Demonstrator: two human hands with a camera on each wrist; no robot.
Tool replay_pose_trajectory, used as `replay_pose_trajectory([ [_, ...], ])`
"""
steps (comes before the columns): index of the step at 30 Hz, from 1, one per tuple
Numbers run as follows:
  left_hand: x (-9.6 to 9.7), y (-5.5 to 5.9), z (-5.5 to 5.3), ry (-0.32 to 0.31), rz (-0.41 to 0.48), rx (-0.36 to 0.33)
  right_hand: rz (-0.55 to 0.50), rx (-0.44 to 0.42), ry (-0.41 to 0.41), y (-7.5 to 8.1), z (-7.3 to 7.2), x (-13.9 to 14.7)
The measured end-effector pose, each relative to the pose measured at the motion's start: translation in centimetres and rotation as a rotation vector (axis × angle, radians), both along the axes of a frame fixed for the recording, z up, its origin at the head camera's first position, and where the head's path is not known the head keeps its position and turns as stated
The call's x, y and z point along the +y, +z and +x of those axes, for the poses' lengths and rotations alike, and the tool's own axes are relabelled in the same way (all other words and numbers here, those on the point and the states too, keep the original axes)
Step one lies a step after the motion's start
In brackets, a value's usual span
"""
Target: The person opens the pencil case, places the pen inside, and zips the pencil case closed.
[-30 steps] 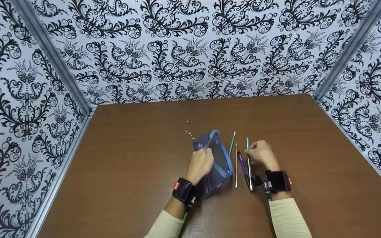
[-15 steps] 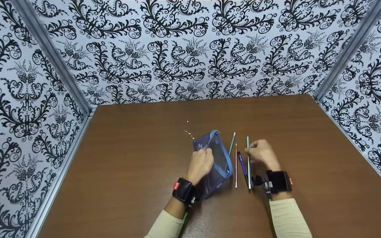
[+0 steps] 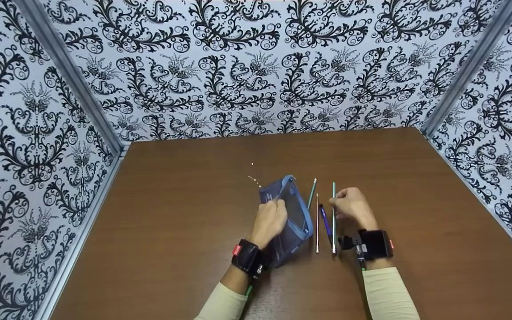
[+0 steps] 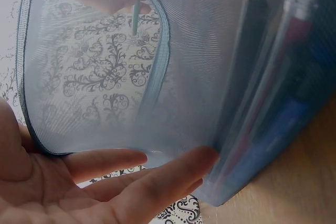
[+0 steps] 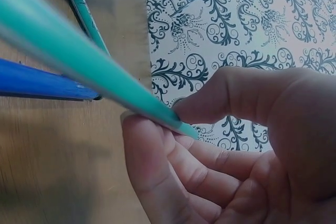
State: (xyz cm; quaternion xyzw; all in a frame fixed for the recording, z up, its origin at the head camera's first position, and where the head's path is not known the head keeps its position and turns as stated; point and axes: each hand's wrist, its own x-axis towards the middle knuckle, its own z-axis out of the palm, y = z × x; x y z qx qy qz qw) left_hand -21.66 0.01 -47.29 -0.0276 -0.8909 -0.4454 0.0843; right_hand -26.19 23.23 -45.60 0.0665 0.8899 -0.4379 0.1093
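My left hand (image 3: 270, 222) grips the near side of a blue mesh pencil case (image 3: 286, 244), which stands tilted with its zipper opening toward the right. Several pencils (image 4: 239, 66) show blurred through the mesh in the left wrist view. Thumb and fingers of my right hand (image 3: 352, 206) pinch a teal pencil (image 3: 334, 226), held lengthwise just right of the other loose writing tools. Between case and right hand lie a reddish pencil (image 3: 317, 226), a blue pen (image 3: 325, 220) and a second teal pencil (image 3: 312, 193), whose lower part the case hides.
A brown wooden table (image 3: 185, 191) carries everything. A short beaded strand (image 3: 254, 180) trails from the far corner of the case. Patterned black-and-white walls (image 3: 256, 66) enclose the back and sides, with metal posts (image 3: 471, 66) at the corners.
The teal pencil in my right hand has shifted slightly away from me, and its near end has swung a little left. My left hand and the pencil case stay in place.
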Motion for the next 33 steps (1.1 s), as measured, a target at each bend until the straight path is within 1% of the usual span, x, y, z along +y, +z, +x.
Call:
replay_pose_trajectory([
  [10, 0.01, 0.09, 0.04, -0.001, 0.019, -0.015, -0.037, 0.012, -0.021, 0.14, -0.01, -0.06],
  [21, 0.04, 0.06, 0.10, -0.001, 0.036, -0.007, -0.089, 0.025, -0.045, 0.54, 0.11, -0.24],
  [26, 0.05, 0.07, 0.10, 0.001, 0.028, -0.006, -0.104, 0.034, -0.051, 0.76, 0.21, -0.30],
  [33, 0.14, 0.19, 0.07, 0.012, -0.017, -0.023, -0.166, 0.072, -0.074, 0.76, 0.09, -0.23],
])
